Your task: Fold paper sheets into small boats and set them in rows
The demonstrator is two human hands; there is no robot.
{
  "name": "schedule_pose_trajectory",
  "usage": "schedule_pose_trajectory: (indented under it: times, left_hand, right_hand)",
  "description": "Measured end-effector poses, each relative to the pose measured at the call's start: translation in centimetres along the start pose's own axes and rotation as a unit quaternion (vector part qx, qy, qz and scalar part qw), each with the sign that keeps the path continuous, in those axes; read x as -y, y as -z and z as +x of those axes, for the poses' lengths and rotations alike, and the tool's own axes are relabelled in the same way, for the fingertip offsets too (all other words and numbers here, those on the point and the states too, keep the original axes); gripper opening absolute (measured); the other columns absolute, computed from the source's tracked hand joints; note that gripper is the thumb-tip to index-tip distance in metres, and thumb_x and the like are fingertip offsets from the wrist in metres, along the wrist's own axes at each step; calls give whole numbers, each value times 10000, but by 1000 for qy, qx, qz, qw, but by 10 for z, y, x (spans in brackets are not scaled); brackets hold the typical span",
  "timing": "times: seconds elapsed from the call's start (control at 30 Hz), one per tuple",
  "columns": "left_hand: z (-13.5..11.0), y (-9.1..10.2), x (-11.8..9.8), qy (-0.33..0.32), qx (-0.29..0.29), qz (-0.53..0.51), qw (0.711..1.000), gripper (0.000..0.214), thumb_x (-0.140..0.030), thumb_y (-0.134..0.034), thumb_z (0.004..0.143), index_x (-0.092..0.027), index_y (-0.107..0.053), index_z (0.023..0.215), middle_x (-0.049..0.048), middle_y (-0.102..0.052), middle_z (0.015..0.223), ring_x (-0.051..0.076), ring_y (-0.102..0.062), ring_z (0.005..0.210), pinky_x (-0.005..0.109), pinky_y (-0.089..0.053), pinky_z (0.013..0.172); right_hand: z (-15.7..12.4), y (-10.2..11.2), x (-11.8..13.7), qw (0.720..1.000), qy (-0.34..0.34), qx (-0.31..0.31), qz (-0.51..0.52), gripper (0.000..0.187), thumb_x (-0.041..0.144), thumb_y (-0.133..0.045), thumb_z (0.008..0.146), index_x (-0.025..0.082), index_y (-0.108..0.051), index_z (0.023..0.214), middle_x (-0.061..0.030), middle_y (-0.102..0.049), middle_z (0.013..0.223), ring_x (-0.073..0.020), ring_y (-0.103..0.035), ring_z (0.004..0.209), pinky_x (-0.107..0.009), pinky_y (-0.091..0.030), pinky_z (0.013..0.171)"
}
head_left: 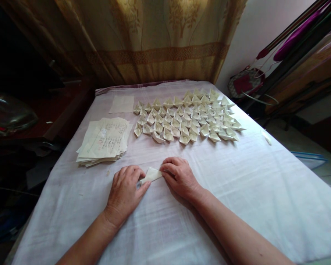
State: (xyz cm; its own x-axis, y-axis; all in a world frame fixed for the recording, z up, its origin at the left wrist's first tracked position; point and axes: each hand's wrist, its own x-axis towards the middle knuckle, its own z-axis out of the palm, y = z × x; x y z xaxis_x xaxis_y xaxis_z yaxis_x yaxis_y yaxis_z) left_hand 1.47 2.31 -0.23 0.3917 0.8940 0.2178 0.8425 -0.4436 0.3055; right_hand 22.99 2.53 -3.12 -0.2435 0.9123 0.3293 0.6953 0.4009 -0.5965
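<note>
One folded paper (152, 174) lies on the table (182, 228), grasped at both ends: left hand (125, 187) at eight o'clock, right hand (181, 177) at two o'clock. From it: one stack of sheets (106, 140) at ten o'clock; one loose sheet (121, 104) at eleven; dozens of paper boats (184, 128), too crowded for exact count, at one.

Looks like room in home. Beyond left hand (125, 186) and right hand (180, 176), gold tree-patterned curtain (151, 35); beneath them, spread white cloth (165, 228). Left of left hand, dark reddish-brown desk (68, 106). Right of and beyond right hand, patterned bag (246, 84) near pale wall (253, 33).
</note>
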Motion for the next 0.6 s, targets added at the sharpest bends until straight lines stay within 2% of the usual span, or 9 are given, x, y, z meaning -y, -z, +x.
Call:
schedule_pose_trajectory:
  times: [0.17, 0.27, 0.33, 0.5, 0.6]
  left_hand:
    - [-2, -9, -1, 5, -20, -30, 999, 119, -197, -681, 807, -228, -602, 889, 48, -691, 1049, 255, -603, 1012, 401, -424, 888]
    - [-4, -12, -3, 0, -29, -51, 998, 96, -159, -643, 823, -226, -583, 856, 40, -708, 1031, 241, -620, 1000, 403, -422, 903]
    - [-4, -11, -4, -14, -34, -57, 998, 69, -176, -613, 855, -225, -577, 823, 37, -718, 1016, 233, -626, 985, 398, -419, 902]
    - [-6, -6, -7, -68, -37, -21, 997, 71, -224, -565, 910, -215, -593, 845, 15, -705, 826, 218, -634, 842, 423, -392, 924]
    - [-8, -5, -5, -83, -39, -26, 995, 69, -208, -574, 899, -213, -589, 832, 4, -692, 781, 206, -631, 797, 421, -395, 921]
  right_hand:
    - [-1, 1, 4, 1000, 11, -4, -8, 222, 169, -648, 854, 219, -677, 1069, -68, -686, 1079, -228, -610, 991, -391, -416, 873]
    - [-1, 2, 9, 999, 36, -6, -30, 361, 225, -682, 842, 222, -623, 1199, -95, -665, 1165, -253, -595, 1046, -407, -422, 896]
    - [0, 3, 13, 997, 61, -10, -51, 375, 235, -681, 845, 238, -613, 1215, -100, -641, 1219, -259, -575, 1090, -409, -415, 921]
    - [-1, 2, 23, 987, 123, -36, -96, 118, 180, -599, 888, 247, -685, 933, -74, -636, 1208, -240, -550, 1106, -376, -396, 922]
    - [-1, 2, 23, 983, 135, -47, -117, 148, 160, -577, 895, 237, -672, 813, -63, -648, 1182, -234, -546, 1105, -368, -394, 917]
